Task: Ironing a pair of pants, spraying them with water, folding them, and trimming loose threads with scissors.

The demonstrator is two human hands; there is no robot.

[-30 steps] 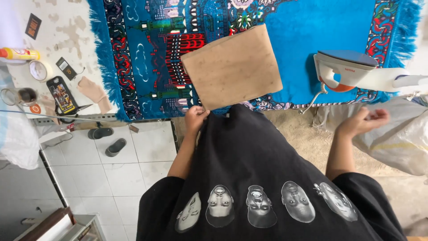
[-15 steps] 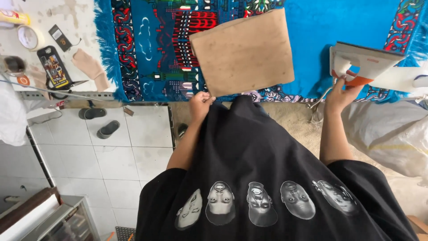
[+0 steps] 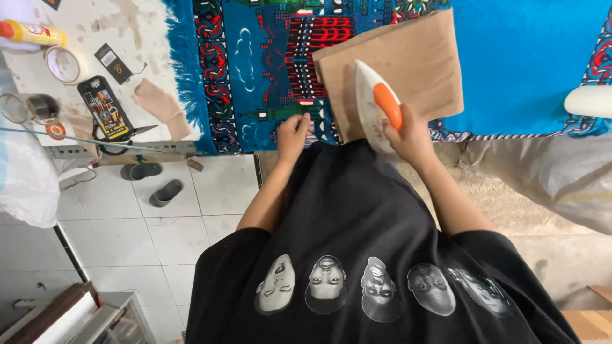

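Two hands work: right hand (image 3: pixel 411 137) grips the iron (image 3: pixel 376 105) on tan fabric (image 3: pixel 408 60), left hand (image 3: pixel 293 135) pinches its edge.

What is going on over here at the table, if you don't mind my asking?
A person in a black shirt is ironing. The right hand has a grip on the orange handle of a white iron, which rests on a tan fabric piece lying on a blue patterned rug. The left hand rests at the rug's near edge beside the fabric.

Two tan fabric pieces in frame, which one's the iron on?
The large folded tan piece on the blue rug, under the iron in the right hand. The small tan scrap lies apart, left of the rug, untouched.
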